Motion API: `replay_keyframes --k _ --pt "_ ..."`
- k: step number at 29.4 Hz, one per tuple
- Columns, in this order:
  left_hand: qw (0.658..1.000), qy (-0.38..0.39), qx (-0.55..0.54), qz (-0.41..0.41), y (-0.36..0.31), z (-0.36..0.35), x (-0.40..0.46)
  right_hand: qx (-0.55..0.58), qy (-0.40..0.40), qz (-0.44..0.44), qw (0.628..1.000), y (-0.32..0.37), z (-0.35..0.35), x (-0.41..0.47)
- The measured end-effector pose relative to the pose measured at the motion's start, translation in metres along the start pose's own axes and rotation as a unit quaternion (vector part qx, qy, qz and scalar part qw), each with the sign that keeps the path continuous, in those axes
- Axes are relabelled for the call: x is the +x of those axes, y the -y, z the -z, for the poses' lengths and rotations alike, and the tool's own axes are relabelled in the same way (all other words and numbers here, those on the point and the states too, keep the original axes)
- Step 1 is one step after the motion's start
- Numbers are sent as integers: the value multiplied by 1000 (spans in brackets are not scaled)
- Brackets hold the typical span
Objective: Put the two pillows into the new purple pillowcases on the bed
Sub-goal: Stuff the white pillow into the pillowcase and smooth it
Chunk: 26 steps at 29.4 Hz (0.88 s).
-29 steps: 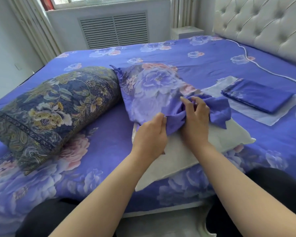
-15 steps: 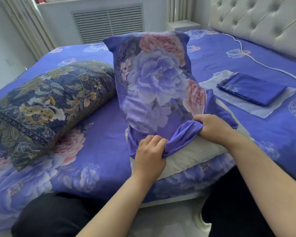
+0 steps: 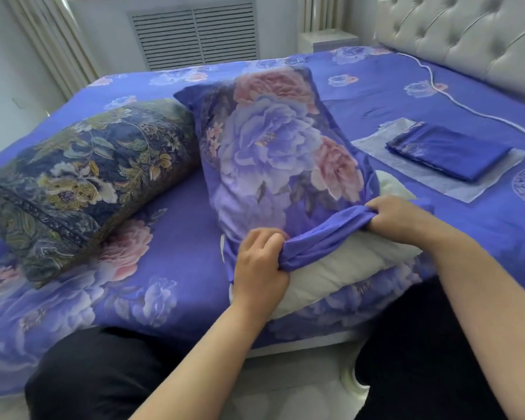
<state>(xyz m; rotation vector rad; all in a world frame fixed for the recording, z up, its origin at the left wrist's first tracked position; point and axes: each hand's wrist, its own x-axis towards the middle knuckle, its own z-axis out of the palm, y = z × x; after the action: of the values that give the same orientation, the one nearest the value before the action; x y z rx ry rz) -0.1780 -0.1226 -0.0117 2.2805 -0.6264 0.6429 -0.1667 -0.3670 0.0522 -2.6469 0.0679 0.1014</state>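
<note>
The pillow (image 3: 331, 271), flat on the bed (image 3: 179, 247) a second ago, now stands propped, and the case (image 3: 273, 153) has slid lower. Each grip, left hand (image 3: 259, 265) and right hand (image 3: 397, 216), pinches the bunched hem (white end still bare), so more pulling remains; the second case (image 3: 446, 153) lies folded.

tufted headboard (image 3: 467, 34), wall vent (image 3: 194, 31), white cable (image 3: 455, 98)

No readable text, label, brand, number or sign shows anywhere.
</note>
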Motion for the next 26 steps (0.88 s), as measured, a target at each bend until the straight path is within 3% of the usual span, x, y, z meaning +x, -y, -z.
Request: replay_keyframes --k 2,4,6,9,12,13,14,16,17,18,19,21,22,24,26 --pt "994 52 -90 45 -7 3 1 -47 19 -24 998 -8 9 -3" --pt "984 127 -95 83 -10 2 1 -26 20 -38 999 -17 4 -3" --pt "987 152 -12 50 -12 -2 -2 6 -74 -8 997 -24 -9 -3" --pt "986 152 62 4 -13 -10 -7 47 -252 16 966 -25 -24 -2" --pt "987 146 65 18 -11 -11 -6 210 -202 18 956 -14 -24 -1" --pt "987 148 59 20 -10 -10 -5 314 -182 7 932 -11 -22 -1" --pt "987 152 54 23 -9 -9 -4 427 -199 -12 882 -8 -19 1" --pt "984 167 61 29 -10 -7 -4 580 -346 -103 731 -11 -10 4" --pt "983 170 66 26 -10 -7 -5 571 -413 -148 694 -19 -7 6" --pt "983 169 70 23 -11 -7 -6 518 -442 -176 711 -25 -2 8" --pt "983 166 75 20 -11 -7 -7 440 -420 -192 770 -28 1 11" --pt "984 158 85 7 -13 -10 -9 259 -277 -172 909 -29 -3 17" --pt "985 151 89 -2 -13 -12 -10 200 -218 -144 944 -28 -6 20" --pt "987 138 86 -9 -10 -13 -11 154 -224 -77 959 -18 -4 16" --pt "989 121 84 0 -6 -12 -12 118 -329 -70 934 -29 2 8"
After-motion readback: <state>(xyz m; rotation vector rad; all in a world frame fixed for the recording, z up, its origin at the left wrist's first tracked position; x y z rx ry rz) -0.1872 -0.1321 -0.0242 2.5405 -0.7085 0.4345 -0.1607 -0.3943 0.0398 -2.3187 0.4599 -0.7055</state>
